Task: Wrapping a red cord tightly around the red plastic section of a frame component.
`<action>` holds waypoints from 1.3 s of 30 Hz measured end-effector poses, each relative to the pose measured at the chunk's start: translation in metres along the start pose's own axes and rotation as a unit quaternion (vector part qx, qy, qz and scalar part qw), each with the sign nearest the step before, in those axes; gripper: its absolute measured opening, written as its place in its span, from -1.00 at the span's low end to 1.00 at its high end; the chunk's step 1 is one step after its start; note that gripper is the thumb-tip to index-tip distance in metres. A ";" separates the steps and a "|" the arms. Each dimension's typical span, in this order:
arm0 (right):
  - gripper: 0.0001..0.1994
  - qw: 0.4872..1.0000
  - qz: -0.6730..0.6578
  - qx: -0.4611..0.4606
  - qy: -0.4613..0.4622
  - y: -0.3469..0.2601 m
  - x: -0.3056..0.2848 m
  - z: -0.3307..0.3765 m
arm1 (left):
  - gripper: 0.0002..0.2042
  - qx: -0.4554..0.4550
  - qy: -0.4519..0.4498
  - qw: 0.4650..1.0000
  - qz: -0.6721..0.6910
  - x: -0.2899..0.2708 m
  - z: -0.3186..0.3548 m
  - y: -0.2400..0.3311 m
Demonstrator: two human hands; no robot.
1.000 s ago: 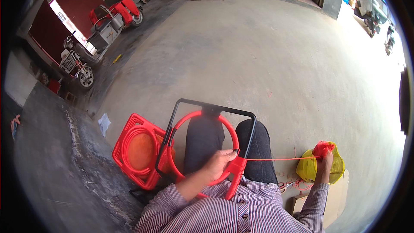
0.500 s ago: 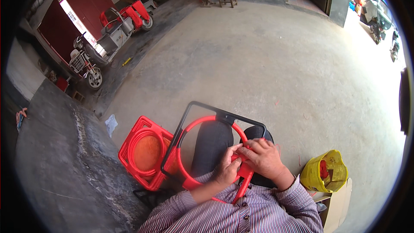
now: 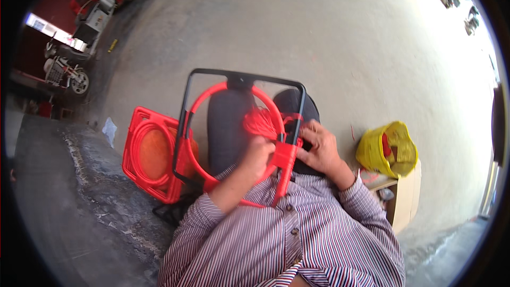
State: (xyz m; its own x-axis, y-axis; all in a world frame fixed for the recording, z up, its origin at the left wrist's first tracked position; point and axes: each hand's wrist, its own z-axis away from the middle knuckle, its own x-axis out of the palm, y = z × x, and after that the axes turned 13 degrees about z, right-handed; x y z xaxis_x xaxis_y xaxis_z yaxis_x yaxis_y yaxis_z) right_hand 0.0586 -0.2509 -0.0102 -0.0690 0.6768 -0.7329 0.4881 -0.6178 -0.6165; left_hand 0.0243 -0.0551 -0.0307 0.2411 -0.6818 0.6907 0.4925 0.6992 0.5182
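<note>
Looks like wrapping a bunch of red cord point(image 3: 258, 123) around the side of a red ring point(image 3: 272, 105) with a black frame point(image 3: 271, 78), over dark trouser legs point(image 3: 229, 127), with the bunch showing inside the ring. Seems to be gripping the bottom of the bunch with a curled left hand point(image 3: 257, 158), but can't tell about anything in the bent right hand point(image 3: 321, 150) beside the frame. Next, probably best to hold the ring still, take the bunch around and pull snug.
</note>
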 end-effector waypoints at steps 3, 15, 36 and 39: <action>-0.75 0.968 -0.216 0.124 0.023 0.027 -0.007 0.012 | -0.65 -0.014 0.019 0.997 0.067 0.007 0.000 0.004; -0.65 0.668 -0.698 0.100 0.237 0.094 -0.109 0.073 | -0.71 0.008 0.007 0.995 0.098 0.009 0.006 0.000; -0.80 0.681 -0.693 0.227 0.068 -0.019 -0.082 0.033 | -0.85 0.042 0.045 0.998 -0.001 -0.009 -0.001 -0.010; -0.78 0.623 -0.760 0.185 -0.019 -0.049 -0.070 0.028 | -0.68 0.056 0.045 0.996 -0.061 -0.002 0.000 -0.009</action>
State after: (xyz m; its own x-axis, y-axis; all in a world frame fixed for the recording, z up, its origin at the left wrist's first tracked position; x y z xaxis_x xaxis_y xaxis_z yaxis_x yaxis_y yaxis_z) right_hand 0.0153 -0.2787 0.0632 -0.2307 0.5873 0.7758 -0.4000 0.6695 -0.6259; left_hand 0.0192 -0.0607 -0.0366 0.2606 -0.7764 0.5739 0.4275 0.6258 0.6524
